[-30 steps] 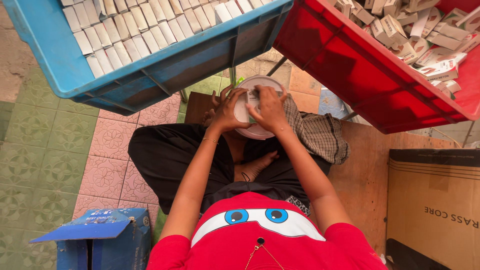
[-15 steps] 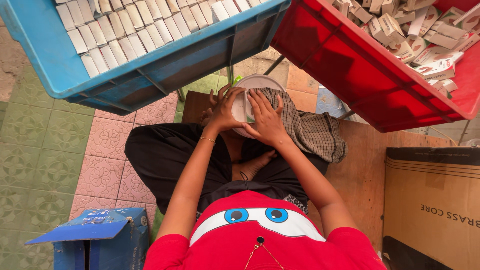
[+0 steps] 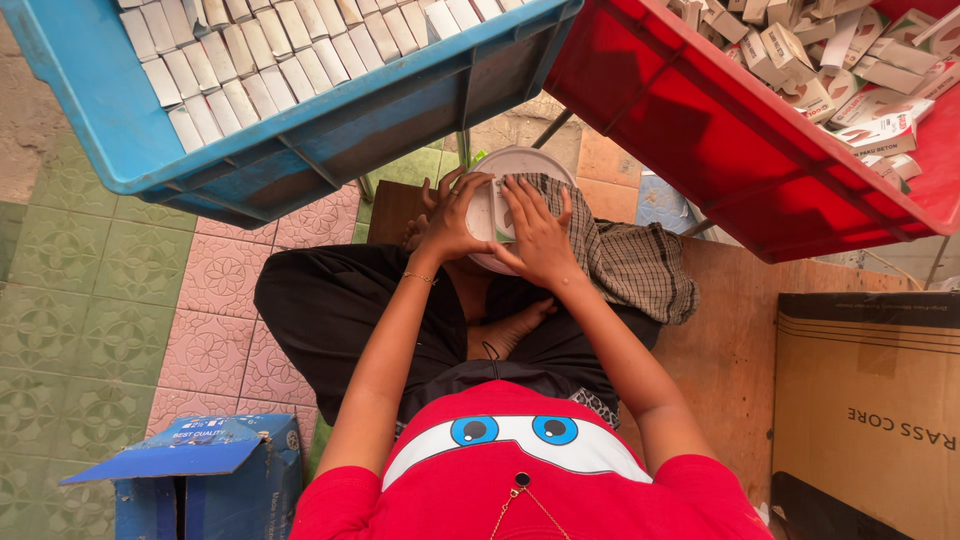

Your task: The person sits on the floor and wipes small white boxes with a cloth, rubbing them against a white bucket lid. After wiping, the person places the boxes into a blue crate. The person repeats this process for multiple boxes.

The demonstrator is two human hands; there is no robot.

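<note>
I sit cross-legged on a wooden board and look down at my lap. A round white lid or bucket top (image 3: 500,166) rests between my knees. My left hand (image 3: 452,218) curls around its left rim. My right hand (image 3: 538,235) lies on top of it with fingers spread, pressing on a small pale box (image 3: 500,215) and the edge of a checked brown cloth (image 3: 625,260). The cloth covers the right part of the white lid and drapes over my right knee.
A blue crate (image 3: 270,140) with neat rows of small white boxes stands ahead on the left. A red crate (image 3: 720,130) with several loose printed boxes is ahead on the right. A brown carton (image 3: 865,400) is at right, a blue carton (image 3: 200,475) at lower left on tiled floor.
The checked cloth has been drawn further over the white lid, and my right hand has shifted slightly on top of it. My left hand stays on the rim.
</note>
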